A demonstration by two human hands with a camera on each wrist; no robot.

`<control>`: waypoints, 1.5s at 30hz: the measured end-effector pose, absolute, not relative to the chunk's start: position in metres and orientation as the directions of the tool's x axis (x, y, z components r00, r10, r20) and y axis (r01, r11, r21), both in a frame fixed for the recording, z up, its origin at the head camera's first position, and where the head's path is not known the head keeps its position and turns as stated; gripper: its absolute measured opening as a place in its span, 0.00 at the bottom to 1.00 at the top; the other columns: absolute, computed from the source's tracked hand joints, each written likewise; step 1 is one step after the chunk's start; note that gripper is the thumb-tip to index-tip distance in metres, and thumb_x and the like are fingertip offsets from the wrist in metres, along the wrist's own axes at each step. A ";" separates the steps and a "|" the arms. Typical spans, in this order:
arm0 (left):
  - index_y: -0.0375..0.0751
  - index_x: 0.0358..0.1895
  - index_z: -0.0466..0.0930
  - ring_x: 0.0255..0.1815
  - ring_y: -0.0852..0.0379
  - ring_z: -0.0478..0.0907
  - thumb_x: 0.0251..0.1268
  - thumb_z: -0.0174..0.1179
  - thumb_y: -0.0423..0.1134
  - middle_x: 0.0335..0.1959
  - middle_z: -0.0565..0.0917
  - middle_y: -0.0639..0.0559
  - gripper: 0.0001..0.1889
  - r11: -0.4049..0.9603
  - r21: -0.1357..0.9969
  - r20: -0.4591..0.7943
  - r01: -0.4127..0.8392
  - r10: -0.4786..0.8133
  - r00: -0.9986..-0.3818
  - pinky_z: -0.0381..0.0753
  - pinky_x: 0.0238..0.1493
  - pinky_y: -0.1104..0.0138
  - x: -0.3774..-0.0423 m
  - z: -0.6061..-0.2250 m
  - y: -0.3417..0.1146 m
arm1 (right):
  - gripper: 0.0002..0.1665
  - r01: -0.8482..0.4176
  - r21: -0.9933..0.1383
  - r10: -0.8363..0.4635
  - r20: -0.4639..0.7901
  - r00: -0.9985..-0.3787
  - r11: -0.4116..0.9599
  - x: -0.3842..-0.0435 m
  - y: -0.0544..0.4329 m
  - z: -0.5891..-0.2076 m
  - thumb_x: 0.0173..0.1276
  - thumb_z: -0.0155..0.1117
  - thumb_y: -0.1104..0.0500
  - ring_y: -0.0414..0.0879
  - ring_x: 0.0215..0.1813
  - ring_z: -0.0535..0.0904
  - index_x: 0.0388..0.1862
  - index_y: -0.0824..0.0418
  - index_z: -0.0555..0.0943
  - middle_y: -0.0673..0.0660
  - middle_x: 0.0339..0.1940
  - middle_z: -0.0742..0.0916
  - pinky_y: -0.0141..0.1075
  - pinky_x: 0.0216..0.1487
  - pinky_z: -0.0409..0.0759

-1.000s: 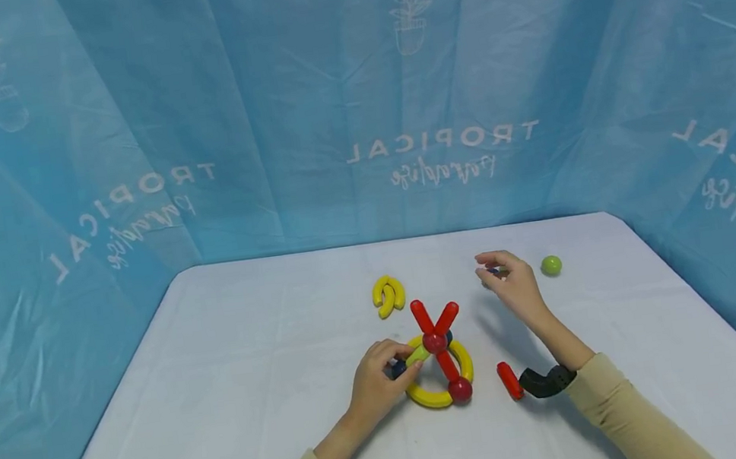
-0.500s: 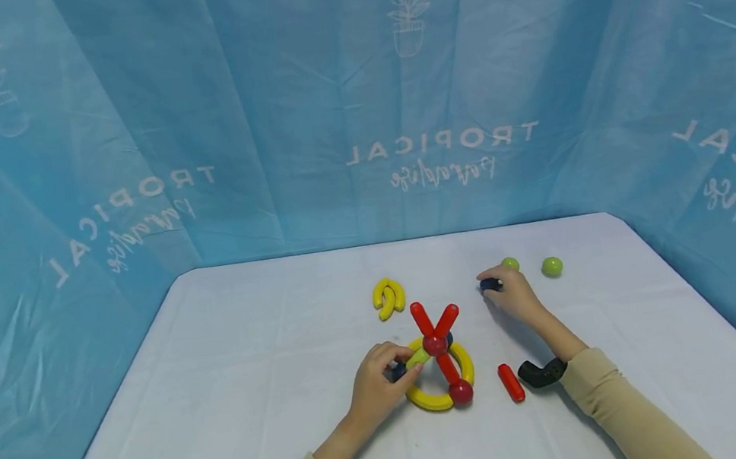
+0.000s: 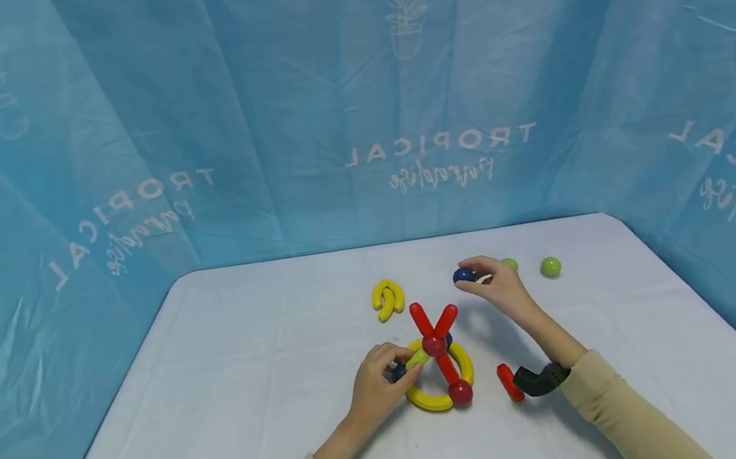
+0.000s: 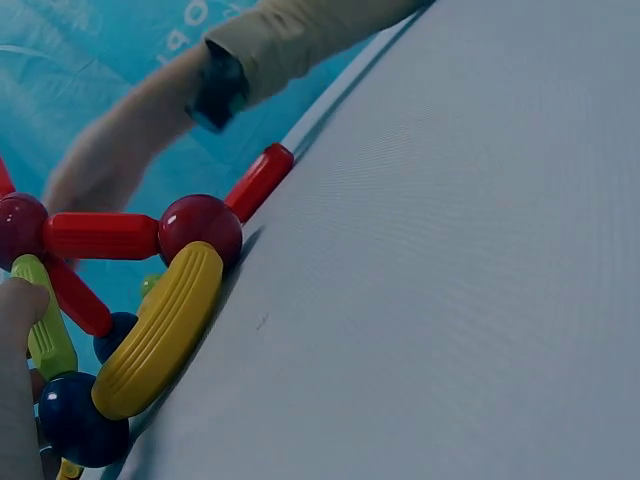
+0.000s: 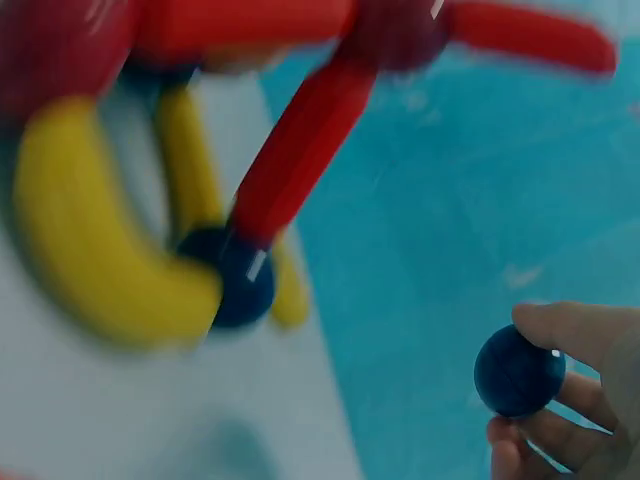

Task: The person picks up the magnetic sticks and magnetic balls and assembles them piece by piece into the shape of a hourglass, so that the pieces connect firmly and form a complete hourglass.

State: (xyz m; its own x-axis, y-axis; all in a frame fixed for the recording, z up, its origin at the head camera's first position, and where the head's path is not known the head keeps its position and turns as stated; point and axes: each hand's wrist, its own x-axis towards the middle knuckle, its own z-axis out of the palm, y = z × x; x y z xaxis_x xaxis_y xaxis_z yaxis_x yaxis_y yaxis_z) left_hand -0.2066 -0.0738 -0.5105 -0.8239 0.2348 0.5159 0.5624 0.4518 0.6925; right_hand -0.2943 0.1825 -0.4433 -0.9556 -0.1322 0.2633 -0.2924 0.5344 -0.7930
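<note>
My left hand (image 3: pixel 378 381) holds a toy built from rods and balls by its light green rod (image 4: pixel 52 330), next to a dark blue ball (image 4: pixel 83 420). Curved yellow rods (image 3: pixel 431 403) form the toy's ring base. Red rods (image 3: pixel 448 367) rise to a dark red ball (image 3: pixel 433 345), from which two more red rods stick up. My right hand (image 3: pixel 504 285) pinches a loose dark blue ball (image 5: pixel 520 370) between thumb and fingers, above the table and beyond the toy. Part of the toy's left side is hidden by my left hand.
A loose red rod (image 3: pixel 508 381) lies right of the toy, beneath my right wrist. Behind the toy are several curved yellow rods (image 3: pixel 388 299). One green ball (image 3: pixel 551 267) sits at the right; another green ball (image 3: pixel 510 264) is partly behind my right hand.
My right hand dipped toward the table, then rose and moved left with the dark blue ball. A green ball behind that hand came into view. My left hand stays on the toy.
</note>
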 end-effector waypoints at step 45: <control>0.44 0.63 0.70 0.40 0.61 0.77 0.63 0.62 0.38 0.37 0.85 0.50 0.25 0.281 0.771 0.451 0.572 0.393 -0.801 0.78 0.47 0.67 -0.238 -0.421 -0.082 | 0.15 -0.452 -0.830 -0.345 0.340 -0.875 0.326 -0.282 0.161 -0.396 0.71 0.56 0.57 0.52 0.50 0.81 0.51 0.64 0.80 0.63 0.49 0.85 0.36 0.52 0.81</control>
